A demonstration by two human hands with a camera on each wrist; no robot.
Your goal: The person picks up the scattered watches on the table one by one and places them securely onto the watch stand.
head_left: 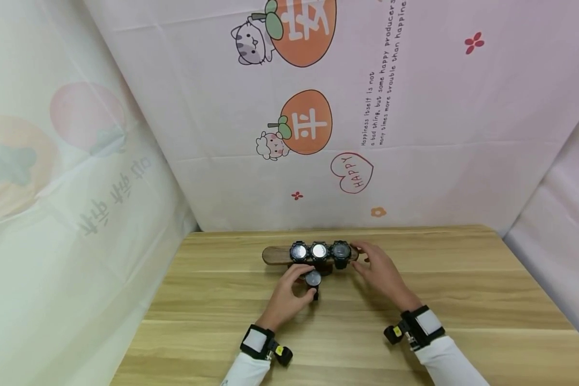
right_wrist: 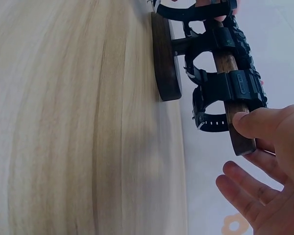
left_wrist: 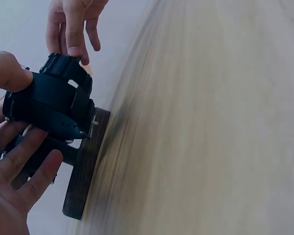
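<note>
A dark wooden watch stand (head_left: 276, 255) stands near the back of the table, and three black wristwatches (head_left: 341, 250) are strapped side by side on its bar. In front of it, my left hand (head_left: 286, 297) pinches a fourth black watch (head_left: 313, 277) between thumb and fingers, its face up in the head view. The left wrist view shows this watch's strap (left_wrist: 49, 100) curved into a loop. My right hand (head_left: 383, 271) grips the right end of the bar (right_wrist: 241, 139), its thumb on the wood and the lower fingers spread.
The stand's flat base (right_wrist: 166, 58) rests on the light wooden table (head_left: 352, 343). A white printed cloth (head_left: 251, 198) hangs right behind the table's back edge, and another cloth (head_left: 140, 225) hangs along the left side.
</note>
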